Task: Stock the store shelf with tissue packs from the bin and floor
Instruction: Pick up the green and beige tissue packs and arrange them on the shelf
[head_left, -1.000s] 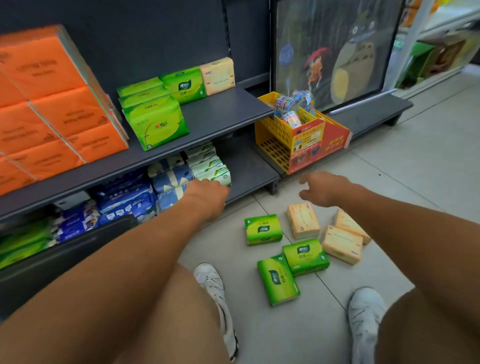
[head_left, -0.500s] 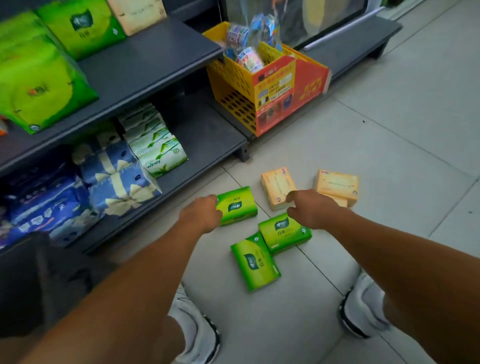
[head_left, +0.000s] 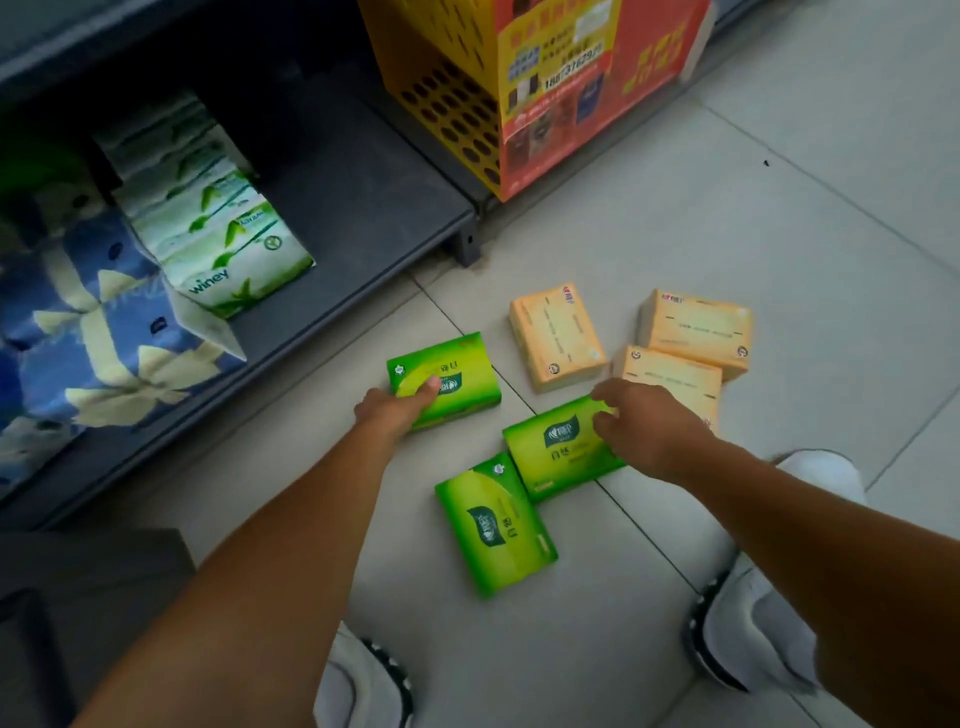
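Tissue pack (head_left: 467, 364) in left hand's (head_left: 395, 410) grip, second pack (head_left: 556, 452) in right hand's (head_left: 644, 431) — bin (head_left: 447, 104) interior unseen

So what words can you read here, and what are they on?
"winey": on the white-and-green pack on the lower shelf.
"180": start of a number on the poster on the bin; the rest is blurred.
The green packs and peach packs: print too blurred to read.
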